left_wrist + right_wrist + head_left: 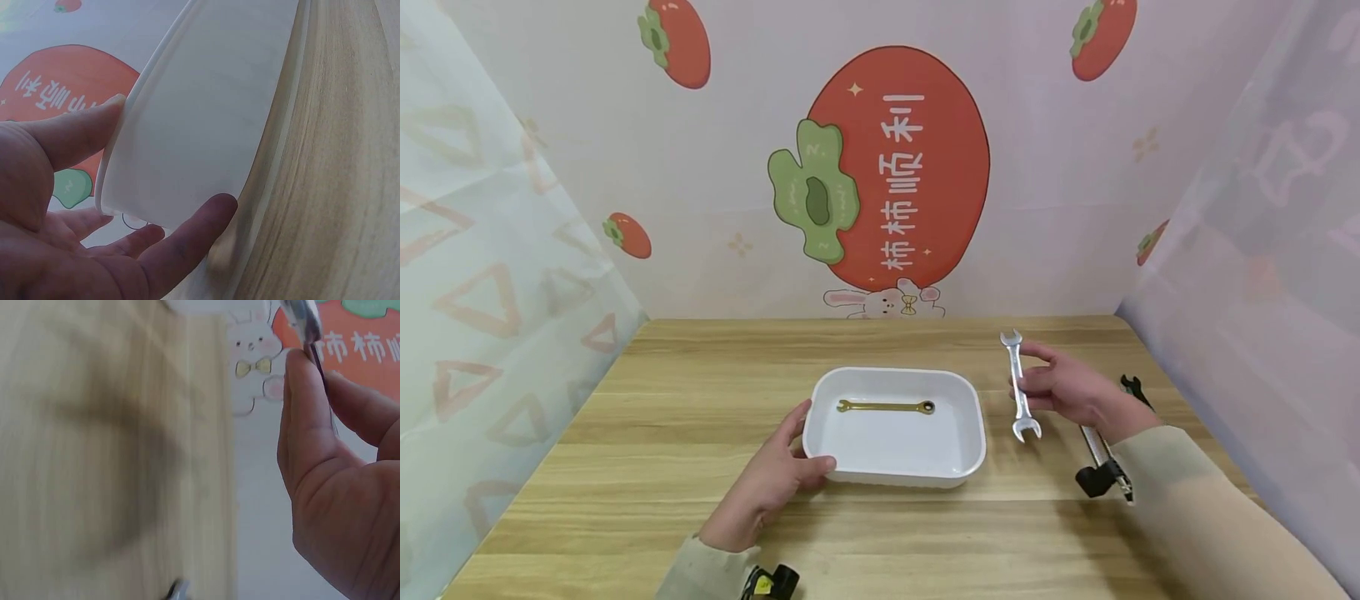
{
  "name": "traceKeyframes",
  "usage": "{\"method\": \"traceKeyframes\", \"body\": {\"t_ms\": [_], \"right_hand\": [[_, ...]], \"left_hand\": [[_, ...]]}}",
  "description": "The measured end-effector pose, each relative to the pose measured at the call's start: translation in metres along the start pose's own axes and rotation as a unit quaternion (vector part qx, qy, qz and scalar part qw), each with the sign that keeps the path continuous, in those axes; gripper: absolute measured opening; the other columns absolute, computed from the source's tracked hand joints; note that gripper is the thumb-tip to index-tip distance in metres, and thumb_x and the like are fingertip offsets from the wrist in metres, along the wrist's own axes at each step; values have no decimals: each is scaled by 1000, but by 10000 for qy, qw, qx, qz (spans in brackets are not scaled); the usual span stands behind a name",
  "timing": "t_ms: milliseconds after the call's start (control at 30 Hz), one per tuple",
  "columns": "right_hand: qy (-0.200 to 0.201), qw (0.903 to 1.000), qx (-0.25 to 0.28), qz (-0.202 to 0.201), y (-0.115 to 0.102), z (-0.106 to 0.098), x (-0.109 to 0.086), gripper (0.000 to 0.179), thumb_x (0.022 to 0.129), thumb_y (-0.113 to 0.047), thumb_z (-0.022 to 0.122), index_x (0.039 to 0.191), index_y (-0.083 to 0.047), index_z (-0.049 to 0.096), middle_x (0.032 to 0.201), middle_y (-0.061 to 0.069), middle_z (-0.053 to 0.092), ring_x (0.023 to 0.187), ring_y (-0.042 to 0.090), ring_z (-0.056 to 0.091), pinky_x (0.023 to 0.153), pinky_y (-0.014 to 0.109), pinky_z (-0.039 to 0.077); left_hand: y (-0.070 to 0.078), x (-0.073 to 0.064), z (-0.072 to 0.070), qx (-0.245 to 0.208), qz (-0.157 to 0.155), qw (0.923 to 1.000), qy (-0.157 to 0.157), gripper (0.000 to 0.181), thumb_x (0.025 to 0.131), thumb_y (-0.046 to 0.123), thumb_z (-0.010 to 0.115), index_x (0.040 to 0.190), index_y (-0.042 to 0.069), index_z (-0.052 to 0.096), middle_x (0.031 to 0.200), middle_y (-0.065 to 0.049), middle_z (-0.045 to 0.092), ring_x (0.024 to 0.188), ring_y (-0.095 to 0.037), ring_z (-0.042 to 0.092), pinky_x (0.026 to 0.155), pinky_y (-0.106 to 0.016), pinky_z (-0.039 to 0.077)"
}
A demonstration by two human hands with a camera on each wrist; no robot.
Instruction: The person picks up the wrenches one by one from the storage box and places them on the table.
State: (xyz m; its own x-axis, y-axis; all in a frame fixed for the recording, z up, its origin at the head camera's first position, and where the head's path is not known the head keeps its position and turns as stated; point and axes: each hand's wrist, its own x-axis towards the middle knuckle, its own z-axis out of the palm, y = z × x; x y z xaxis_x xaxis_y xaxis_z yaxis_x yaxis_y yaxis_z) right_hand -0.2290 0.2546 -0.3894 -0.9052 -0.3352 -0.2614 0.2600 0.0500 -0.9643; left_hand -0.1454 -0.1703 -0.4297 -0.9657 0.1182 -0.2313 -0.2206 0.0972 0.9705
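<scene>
A double open-end wrench, silver and held nearly upright, is pinched between the thumb and fingers of my right hand, to the right of a white rectangular dish. In the right wrist view one end of that wrench shows beyond the fingertips. My left hand grips the near left corner of the white dish, its thumb at the rim and fingers along the side wall. Inside the dish lies a gold combination wrench, its ring end to the right.
Partly hidden by my right forearm, a silver bar-shaped tool and a black tool end lie at the right of the wooden table. A printed cloth backdrop rises behind the table and along both sides.
</scene>
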Motion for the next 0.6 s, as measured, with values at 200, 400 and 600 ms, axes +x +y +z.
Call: {"method": "traceKeyframes", "body": {"t_ms": [200, 400, 600], "right_hand": [[87, 9989, -392, 241, 18, -26, -11, 73, 96, 11, 52, 156, 1, 12, 98, 17, 61, 87, 25, 64, 78, 41, 57], [253, 9931, -871, 745, 36, -36, -21, 72, 94, 11, 53, 154, 6, 15, 109, 23, 58, 91, 30, 65, 78, 45, 57], [465, 9878, -1151, 943, 47, -40, -26, 68, 93, 9, 56, 152, 7, 22, 106, 23, 55, 89, 30, 64, 75, 45, 57]], "left_hand": [[1, -1, 1, 15, 32, 10000, -16, 101, 78, -6, 80, 159, 17, 24, 154, -20, 31, 109, -34, 59, 74, -44, 58], [1, 0, 1, -37, 45, 10000, -25, 100, 79, -7, 79, 159, 17, 24, 154, -20, 31, 106, -33, 59, 74, -43, 58], [1, -1, 1, -82, 23, 10000, -23, 99, 79, -8, 78, 159, 17, 24, 154, -21, 30, 106, -33, 59, 74, -44, 58]]}}
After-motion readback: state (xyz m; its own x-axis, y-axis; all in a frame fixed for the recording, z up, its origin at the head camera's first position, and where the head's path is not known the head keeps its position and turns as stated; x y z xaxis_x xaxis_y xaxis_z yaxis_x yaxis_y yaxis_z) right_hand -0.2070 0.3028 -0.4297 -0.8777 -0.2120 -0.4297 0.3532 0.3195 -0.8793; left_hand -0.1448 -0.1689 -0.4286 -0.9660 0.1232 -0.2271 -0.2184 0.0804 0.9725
